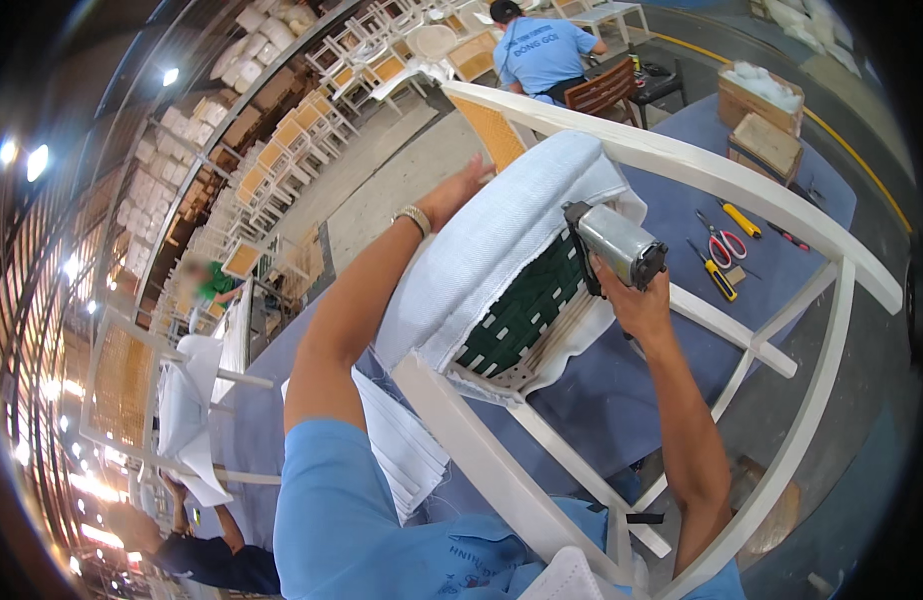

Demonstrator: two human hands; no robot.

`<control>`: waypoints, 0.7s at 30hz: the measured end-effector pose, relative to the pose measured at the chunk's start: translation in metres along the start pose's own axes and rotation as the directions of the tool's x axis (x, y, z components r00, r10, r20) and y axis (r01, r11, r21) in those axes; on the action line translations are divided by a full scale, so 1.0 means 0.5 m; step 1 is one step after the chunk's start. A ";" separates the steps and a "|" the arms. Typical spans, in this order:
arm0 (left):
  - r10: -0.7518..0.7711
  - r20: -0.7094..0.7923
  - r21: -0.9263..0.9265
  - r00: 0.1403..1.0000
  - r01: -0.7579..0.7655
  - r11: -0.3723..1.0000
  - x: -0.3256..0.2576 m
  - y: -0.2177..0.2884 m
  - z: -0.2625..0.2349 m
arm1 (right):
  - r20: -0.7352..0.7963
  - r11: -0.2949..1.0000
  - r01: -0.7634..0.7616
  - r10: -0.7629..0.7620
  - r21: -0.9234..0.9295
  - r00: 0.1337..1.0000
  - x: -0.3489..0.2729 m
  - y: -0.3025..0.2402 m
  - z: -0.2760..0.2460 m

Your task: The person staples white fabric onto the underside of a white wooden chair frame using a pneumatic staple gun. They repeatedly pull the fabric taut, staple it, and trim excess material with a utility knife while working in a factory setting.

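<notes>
A white wooden chair [672, 160] lies tipped on its side in front of me, its underside turned towards my right. The seat cushion [482, 240] has pale fabric wrapped over its edge, and dark green webbing [522, 310] shows in the seat bottom. My right hand [632, 295] grips a silver staple gun [622, 245], its nose against or very near the seat's inner edge. Round the far left side of the cushion reaches my left hand [457, 190], fingers stretched out beside the cane backrest [487, 125]; part of the palm is hidden.
On the blue-grey table [672, 180] lie red-handled scissors [722, 245], yellow-handled screwdrivers [717, 275] and cardboard boxes [767, 145]. Folded pale fabric [392, 440] lies left of the chair. One co-worker [547, 55] sits at the back; another [212, 550] handles a chair at lower left.
</notes>
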State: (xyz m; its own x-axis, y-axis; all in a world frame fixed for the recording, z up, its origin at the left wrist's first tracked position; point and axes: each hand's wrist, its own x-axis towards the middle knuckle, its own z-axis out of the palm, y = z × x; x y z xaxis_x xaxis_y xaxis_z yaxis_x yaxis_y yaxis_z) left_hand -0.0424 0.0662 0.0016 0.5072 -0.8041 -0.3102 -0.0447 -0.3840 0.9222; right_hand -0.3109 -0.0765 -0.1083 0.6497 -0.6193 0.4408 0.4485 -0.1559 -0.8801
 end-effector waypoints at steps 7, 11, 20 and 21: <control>0.071 0.053 0.584 0.996 -0.088 0.807 -0.037 0.082 0.072 | -0.053 0.999 0.040 -0.042 -0.036 0.998 0.005 0.002 -0.009; 0.285 0.066 0.762 0.956 -0.233 0.604 -0.073 0.080 0.109 | -0.024 0.997 0.074 -0.074 -0.009 0.997 0.002 -0.017 0.006; 0.333 0.039 0.938 0.942 -0.149 0.312 -0.114 0.075 0.139 | 0.078 0.998 0.057 -0.056 -0.010 0.995 -0.020 -0.027 0.028; 0.332 0.036 0.943 0.943 -0.142 0.301 -0.113 0.072 0.138 | 0.081 0.998 0.068 -0.067 -0.014 0.994 -0.022 -0.026 0.030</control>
State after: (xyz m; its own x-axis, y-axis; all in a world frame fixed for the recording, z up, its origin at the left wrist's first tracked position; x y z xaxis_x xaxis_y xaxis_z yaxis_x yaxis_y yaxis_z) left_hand -0.1319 0.0665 0.0365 0.4320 -0.9018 0.0051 -0.8972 -0.4292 0.1038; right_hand -0.3148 -0.0563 -0.0990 0.6659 -0.5428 0.5117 0.4835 -0.2082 -0.8502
